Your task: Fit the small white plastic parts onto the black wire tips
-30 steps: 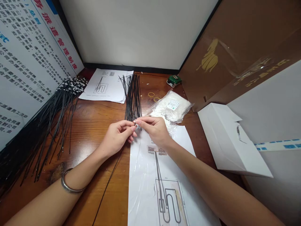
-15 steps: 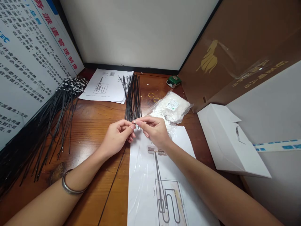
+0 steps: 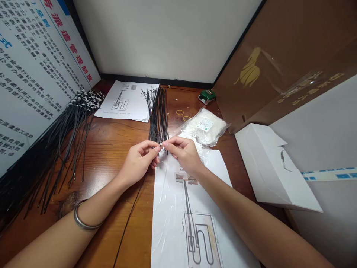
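Note:
My left hand (image 3: 139, 162) is pinched on the end of a thin black wire (image 3: 126, 224), whose length trails down across the table toward the front edge. Close beside it, my right hand (image 3: 184, 154) pinches a tiny white piece, probably a connector housing, at the wire's tip; the fingertips hide most of it. Just beyond both hands lies a bundle of black wires (image 3: 158, 115), their near ends partly behind my fingers. To the right of the bundle rests a clear plastic bag of small white pieces (image 3: 216, 128). Beneath my right hand is a printed drawing sheet (image 3: 170, 223).
On the left lies a large heap of black wires (image 3: 55, 149) with white ends. Further back are more printed sheets (image 3: 131, 108), a yellow rubber band (image 3: 180, 112) and a green tape measure (image 3: 206, 96). A white box (image 3: 267, 167) and brown cardboard (image 3: 279, 56) border the right side.
My right fingertips have shifted slightly right, apart from the left ones, and a bit of white now shows between them. My left hand has barely moved.

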{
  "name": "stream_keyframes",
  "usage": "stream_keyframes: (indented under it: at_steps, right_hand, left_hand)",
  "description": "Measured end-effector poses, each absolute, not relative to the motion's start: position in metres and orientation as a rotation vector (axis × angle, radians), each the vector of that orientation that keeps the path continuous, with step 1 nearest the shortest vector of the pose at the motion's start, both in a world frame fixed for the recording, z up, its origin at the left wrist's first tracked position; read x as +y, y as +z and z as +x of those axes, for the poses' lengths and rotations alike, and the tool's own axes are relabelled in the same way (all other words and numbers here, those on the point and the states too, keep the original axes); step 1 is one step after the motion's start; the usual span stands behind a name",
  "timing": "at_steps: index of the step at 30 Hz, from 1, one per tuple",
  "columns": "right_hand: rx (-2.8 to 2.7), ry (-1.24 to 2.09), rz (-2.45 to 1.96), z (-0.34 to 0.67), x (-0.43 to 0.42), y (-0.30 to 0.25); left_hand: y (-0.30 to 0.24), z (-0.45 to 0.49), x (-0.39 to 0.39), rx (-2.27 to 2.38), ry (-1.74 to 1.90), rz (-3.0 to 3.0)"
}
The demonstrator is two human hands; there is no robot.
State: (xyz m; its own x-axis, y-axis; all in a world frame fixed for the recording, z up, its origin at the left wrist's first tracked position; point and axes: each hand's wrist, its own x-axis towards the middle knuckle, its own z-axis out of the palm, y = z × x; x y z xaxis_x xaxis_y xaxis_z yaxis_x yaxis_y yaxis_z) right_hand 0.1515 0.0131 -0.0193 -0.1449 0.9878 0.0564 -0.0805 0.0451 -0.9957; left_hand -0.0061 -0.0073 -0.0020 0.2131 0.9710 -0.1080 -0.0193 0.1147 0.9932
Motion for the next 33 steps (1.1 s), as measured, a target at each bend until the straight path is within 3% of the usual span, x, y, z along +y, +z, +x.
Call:
stream_keyframes:
  at_steps: [33]
  right_hand:
    - [-1.395, 1.482, -1.036, 0.1603, 0.0179, -0.0138]
  left_hand:
    - [-0.0017, -0.0058, -0.0082, 1.094, 1.004, 1.255]
